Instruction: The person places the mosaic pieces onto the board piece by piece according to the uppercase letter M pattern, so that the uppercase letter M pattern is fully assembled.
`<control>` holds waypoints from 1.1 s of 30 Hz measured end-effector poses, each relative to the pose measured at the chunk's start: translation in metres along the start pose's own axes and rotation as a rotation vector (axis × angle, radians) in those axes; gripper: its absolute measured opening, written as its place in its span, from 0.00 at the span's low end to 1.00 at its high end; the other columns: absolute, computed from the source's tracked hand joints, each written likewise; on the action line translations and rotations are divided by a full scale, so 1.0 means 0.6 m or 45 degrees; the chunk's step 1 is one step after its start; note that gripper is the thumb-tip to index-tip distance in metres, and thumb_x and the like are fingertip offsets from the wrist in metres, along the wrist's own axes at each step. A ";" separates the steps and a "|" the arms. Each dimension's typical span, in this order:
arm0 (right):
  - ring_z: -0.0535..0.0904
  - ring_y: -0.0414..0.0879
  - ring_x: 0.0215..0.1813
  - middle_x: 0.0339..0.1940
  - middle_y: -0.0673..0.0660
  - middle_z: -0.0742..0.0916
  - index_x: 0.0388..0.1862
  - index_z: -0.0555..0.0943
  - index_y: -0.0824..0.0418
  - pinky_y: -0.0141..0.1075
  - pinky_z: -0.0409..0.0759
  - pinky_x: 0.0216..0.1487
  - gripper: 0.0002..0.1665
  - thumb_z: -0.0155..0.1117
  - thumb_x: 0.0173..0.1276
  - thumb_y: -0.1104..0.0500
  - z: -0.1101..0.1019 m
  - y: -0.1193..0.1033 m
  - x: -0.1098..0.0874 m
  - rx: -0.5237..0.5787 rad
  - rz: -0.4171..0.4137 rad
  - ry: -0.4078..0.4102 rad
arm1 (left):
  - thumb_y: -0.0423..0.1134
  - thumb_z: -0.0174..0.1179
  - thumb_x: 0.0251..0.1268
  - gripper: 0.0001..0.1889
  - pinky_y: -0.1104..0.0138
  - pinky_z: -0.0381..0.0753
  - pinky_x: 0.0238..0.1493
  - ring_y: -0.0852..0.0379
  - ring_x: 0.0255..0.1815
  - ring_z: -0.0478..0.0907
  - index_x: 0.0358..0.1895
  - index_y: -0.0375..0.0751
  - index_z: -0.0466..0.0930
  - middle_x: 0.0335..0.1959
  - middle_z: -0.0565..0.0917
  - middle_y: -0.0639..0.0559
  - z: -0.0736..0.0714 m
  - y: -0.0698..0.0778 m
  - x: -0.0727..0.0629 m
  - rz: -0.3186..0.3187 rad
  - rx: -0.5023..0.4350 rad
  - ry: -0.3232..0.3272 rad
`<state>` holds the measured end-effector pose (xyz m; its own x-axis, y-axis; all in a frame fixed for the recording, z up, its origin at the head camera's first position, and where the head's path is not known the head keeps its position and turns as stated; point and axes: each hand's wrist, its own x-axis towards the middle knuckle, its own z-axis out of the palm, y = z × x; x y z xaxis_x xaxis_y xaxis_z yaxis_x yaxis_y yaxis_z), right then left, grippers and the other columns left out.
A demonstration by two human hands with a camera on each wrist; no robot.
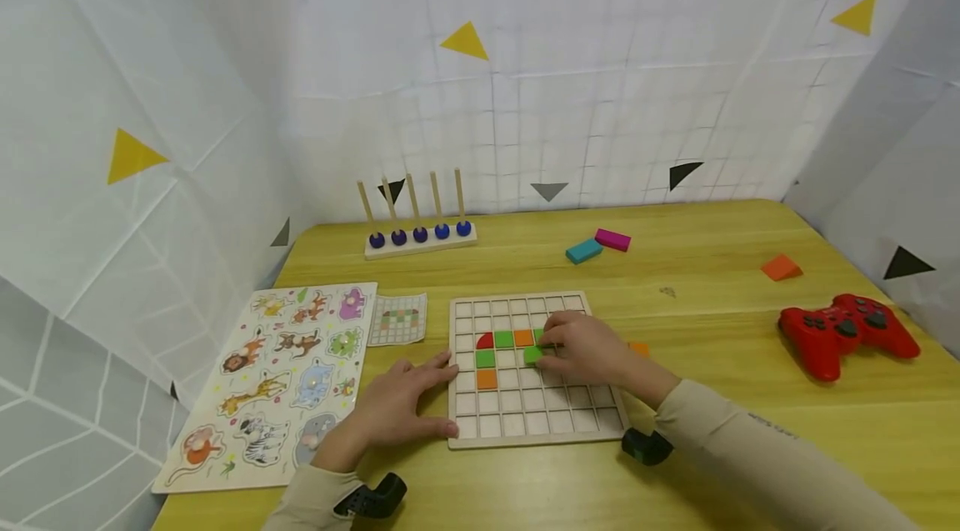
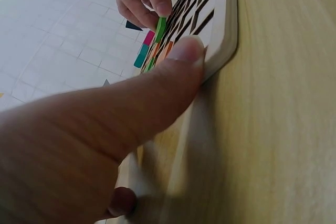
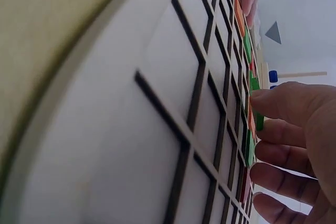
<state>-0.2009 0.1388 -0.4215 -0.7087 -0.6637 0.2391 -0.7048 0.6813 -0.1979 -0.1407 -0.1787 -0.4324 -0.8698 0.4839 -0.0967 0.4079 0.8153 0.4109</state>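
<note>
A wooden grid board (image 1: 510, 427) lies flat on the table. Coloured tiles fill some of its squares: a red rounded piece (image 1: 486, 340), an orange tile (image 1: 487, 379) and several green and orange ones. Over the board, my right hand (image 1: 592, 348) pinches a green square tile (image 1: 532, 356) between thumb and fingers; in the left wrist view this tile (image 2: 160, 29) stands on edge, tilted. My left hand (image 1: 397, 408) lies at the board's left side, its thumb (image 2: 178, 72) and fingertips right at the rim. The right hand hides part of the tile row.
Left of the board are a pattern card (image 1: 382, 335) and an animal puzzle board (image 1: 300, 339). Behind stands a peg rack (image 1: 420, 246) with blue beads. A teal block (image 1: 583, 251), a magenta block (image 1: 612, 239), an orange block (image 1: 782, 268) and a red game controller (image 1: 825, 339) also lie about.
</note>
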 end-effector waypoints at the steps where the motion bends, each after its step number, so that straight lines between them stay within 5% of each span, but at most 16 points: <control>1: 0.78 0.42 0.37 0.35 0.50 0.85 0.37 0.90 0.57 0.35 0.80 0.41 0.12 0.74 0.59 0.51 0.001 -0.002 0.001 -0.002 0.004 -0.001 | 0.69 0.64 0.53 0.40 0.68 0.62 0.33 0.57 0.44 0.66 0.70 0.59 0.70 0.77 0.63 0.58 -0.001 0.000 0.000 -0.001 0.000 0.000; 19: 0.75 0.40 0.35 0.34 0.49 0.84 0.39 0.89 0.56 0.32 0.77 0.37 0.14 0.75 0.59 0.48 0.006 -0.012 0.008 0.012 0.100 0.004 | 0.68 0.65 0.52 0.40 0.68 0.63 0.33 0.57 0.45 0.66 0.70 0.59 0.71 0.77 0.63 0.58 -0.004 0.004 -0.003 -0.002 -0.020 0.002; 33: 0.72 0.36 0.33 0.30 0.47 0.82 0.35 0.90 0.55 0.29 0.74 0.35 0.10 0.76 0.58 0.51 0.013 -0.011 0.006 0.061 0.061 0.028 | 0.68 0.65 0.52 0.40 0.68 0.61 0.32 0.58 0.43 0.64 0.70 0.59 0.71 0.78 0.63 0.58 -0.003 0.003 -0.003 -0.007 -0.016 0.006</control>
<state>-0.1991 0.1299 -0.4266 -0.7410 -0.6236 0.2491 -0.6714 0.6959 -0.2549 -0.1390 -0.1787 -0.4301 -0.8731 0.4782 -0.0948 0.3998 0.8136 0.4221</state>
